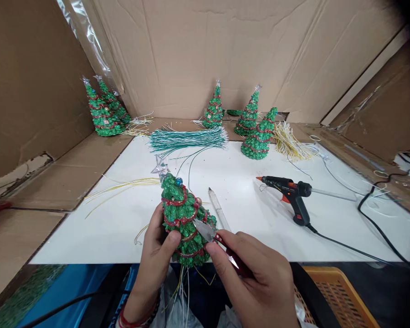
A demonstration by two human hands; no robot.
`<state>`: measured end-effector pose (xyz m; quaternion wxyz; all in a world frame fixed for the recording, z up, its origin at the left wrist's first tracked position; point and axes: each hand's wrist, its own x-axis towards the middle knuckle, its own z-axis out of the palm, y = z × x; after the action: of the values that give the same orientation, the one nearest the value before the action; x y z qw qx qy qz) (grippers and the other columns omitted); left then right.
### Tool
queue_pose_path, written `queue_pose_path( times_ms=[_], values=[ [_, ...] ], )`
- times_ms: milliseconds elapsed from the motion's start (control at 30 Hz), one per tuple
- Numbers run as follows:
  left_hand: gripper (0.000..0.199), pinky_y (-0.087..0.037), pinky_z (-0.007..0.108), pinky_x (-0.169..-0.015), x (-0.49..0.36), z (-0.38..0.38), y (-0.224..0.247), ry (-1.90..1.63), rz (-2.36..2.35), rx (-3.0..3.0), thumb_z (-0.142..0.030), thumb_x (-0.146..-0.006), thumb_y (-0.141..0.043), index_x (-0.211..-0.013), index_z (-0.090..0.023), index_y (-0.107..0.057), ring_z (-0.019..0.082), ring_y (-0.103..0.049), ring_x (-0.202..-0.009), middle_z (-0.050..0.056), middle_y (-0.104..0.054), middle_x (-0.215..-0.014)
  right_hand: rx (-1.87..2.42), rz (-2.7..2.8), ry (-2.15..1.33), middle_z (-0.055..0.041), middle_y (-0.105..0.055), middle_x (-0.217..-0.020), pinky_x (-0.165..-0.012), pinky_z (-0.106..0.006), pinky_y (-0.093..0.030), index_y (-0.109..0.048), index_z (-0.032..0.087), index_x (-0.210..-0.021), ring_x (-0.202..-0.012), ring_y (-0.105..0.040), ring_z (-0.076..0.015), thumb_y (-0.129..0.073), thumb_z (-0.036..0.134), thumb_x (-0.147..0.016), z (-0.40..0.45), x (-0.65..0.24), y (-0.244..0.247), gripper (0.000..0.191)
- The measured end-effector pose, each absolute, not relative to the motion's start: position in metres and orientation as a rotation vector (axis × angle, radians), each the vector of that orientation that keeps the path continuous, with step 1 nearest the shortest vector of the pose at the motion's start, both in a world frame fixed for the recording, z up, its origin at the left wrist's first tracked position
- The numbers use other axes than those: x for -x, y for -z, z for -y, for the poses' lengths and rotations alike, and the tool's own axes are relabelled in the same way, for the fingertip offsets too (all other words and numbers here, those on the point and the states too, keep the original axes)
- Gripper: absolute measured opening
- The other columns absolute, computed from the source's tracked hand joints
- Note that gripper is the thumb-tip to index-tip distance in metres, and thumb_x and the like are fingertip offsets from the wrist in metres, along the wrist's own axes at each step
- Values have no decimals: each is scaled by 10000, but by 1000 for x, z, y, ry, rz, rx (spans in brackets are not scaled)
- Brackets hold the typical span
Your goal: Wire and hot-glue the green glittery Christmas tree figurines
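A small green glittery Christmas tree (182,209) with red garland and a clear star on top leans left above the table's front edge. My left hand (159,246) grips it from the left side, thumb across its front. Loose white and yellow wires hang from the tree's base. In my right hand (256,273) is a small knife (207,231) with a dark red handle. Its pointed blade touches the tree's front near a strand of garland. My fingers hide part of the handle.
A black glue gun (295,193) with a trailing cord lies at right. Behind the held tree are a white pencil (218,207) and a bundle of green wires (187,139). Finished-looking trees (105,111) stand at the back, near yellow wires (292,141). Cardboard walls (205,50) surround the table.
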<state>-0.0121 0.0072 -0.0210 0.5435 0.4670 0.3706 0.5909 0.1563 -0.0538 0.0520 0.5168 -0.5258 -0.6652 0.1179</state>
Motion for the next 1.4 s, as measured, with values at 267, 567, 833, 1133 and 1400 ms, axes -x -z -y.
queue_pose_path(
  times_ms=[267,567,833,1133,1400],
  values=[
    [668,-503,424,-1114,11,-7,18,-1396,-854,-1118,-559,-874,-745,-1467,-300,-577,332,-607,-1343,91,-653,-1454,1234,1597,-282,9,-609,-613,-442,-203,-442,-774,82,-961,-492,-559,-97,-685,168,-949,52,-156,-52,124],
    [658,-543,419,-1072,9,-7,15,-1402,-829,-1113,-536,-873,-754,-1461,-291,-587,332,-647,-1293,98,-692,-1400,1239,1595,-283,13,-608,-607,-441,-210,-439,-778,93,-950,-486,-555,-99,-675,172,-959,51,-156,-53,131],
    [624,-550,429,-1066,7,-6,11,-1388,-811,-1121,-537,-879,-747,-1434,-288,-609,338,-655,-1287,107,-701,-1387,1234,1619,-274,19,-602,-610,-443,-205,-428,-769,106,-931,-484,-542,-93,-676,155,-950,51,-157,-55,107],
    [641,-574,441,-1032,6,-7,9,-1365,-781,-1131,-535,-885,-740,-1463,-308,-583,335,-675,-1259,106,-714,-1365,1239,1628,-311,14,-613,-604,-451,-208,-436,-762,118,-900,-487,-554,-98,-667,178,-958,54,-164,-57,127],
    [633,-557,444,-1056,7,-7,9,-1361,-794,-1148,-540,-891,-732,-1461,-312,-579,333,-661,-1281,103,-702,-1385,1249,1615,-306,19,-611,-588,-441,-213,-431,-759,128,-880,-474,-552,-98,-670,200,-960,52,-163,-56,139]
  ],
)
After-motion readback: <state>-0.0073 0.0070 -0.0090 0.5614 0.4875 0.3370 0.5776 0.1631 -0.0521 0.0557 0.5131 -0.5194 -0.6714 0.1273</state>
